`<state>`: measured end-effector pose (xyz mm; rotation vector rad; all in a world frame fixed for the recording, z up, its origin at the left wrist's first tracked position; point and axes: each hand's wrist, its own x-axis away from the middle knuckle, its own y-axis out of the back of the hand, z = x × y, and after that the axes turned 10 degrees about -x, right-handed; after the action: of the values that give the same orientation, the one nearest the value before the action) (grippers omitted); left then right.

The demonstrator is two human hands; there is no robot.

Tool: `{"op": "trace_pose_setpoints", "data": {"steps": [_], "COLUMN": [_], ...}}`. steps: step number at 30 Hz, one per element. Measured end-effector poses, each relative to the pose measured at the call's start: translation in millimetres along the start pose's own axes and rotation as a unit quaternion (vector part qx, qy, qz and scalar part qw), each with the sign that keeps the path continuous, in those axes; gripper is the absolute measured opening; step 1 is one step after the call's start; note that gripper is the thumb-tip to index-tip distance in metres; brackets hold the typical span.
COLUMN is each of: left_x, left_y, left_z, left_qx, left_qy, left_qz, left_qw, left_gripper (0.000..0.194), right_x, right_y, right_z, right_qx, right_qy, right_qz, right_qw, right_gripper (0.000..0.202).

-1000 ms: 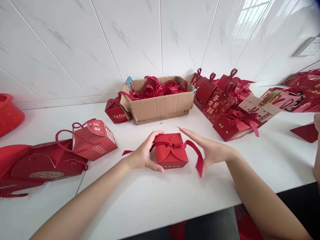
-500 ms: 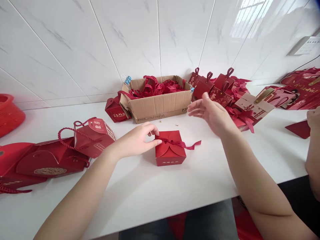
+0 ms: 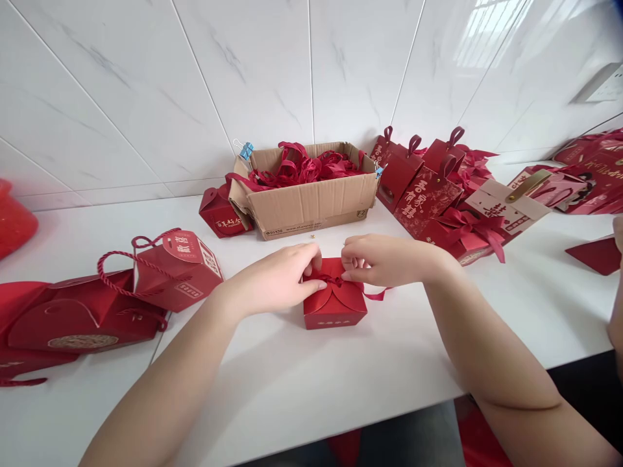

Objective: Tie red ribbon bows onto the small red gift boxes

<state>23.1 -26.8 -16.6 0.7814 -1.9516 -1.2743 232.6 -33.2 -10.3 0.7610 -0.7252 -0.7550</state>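
So your red box [image 3: 335, 319] is folded shut on the surface [image 3: 302, 383], ribbon [image 3: 376, 296] across the top, no full bow showing. Left hand [image 3: 275, 277] and right hand [image 3: 394, 259] have fingers curled at it; can't tell if they're pinching.

My small gift box [image 3: 335, 305] is smooth, satiny card; at twelve o'clock, matt corrugated cardboard [image 3: 311, 211], then glossy marbled tiles [image 3: 267, 71] behind.
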Motion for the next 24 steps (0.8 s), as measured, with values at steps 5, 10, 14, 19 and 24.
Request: {"op": "trace_pose_setpoints", "data": {"steps": [5, 10, 14, 19, 24], "left_x": [-2.1, -2.0, -2.0, -5.0, -4.8], "left_y": [-3.8, -5.8, -4.3, -3.2, -4.1], "left_z": [-1.6, -0.5, 2.4, 5.8, 6.2], "left_qx": [-0.029, -0.014, -0.007, 0.0, -0.017], "left_qy": [-0.024, -0.039, -0.039, -0.039, -0.031], "left_qz": [-0.016, -0.015, -0.012, -0.013, -0.018], "left_qw": [0.999, 0.999, 0.999, 0.999, 0.999], "left_gripper": [0.019, 0.019, 0.019, 0.019, 0.018], "right_x": [-4.9, -4.7, -2.7, -0.4, 3.3], "right_y": [-2.4, -2.0, 1.1, 0.8, -3.1], "right_z": [-4.5, -6.9, -10.2, -9.9, -5.6], "right_qx": [-0.022, -0.027, -0.023, -0.021, -0.041], "right_qy": [0.01, 0.02, 0.024, 0.011, -0.068], "right_qz": [-0.009, -0.006, 0.013, 0.015, 0.031], "right_qw": [1.0, 0.999, 0.999, 1.0, 0.996], "right_gripper": [0.018, 0.016, 0.019, 0.017, 0.02]}}
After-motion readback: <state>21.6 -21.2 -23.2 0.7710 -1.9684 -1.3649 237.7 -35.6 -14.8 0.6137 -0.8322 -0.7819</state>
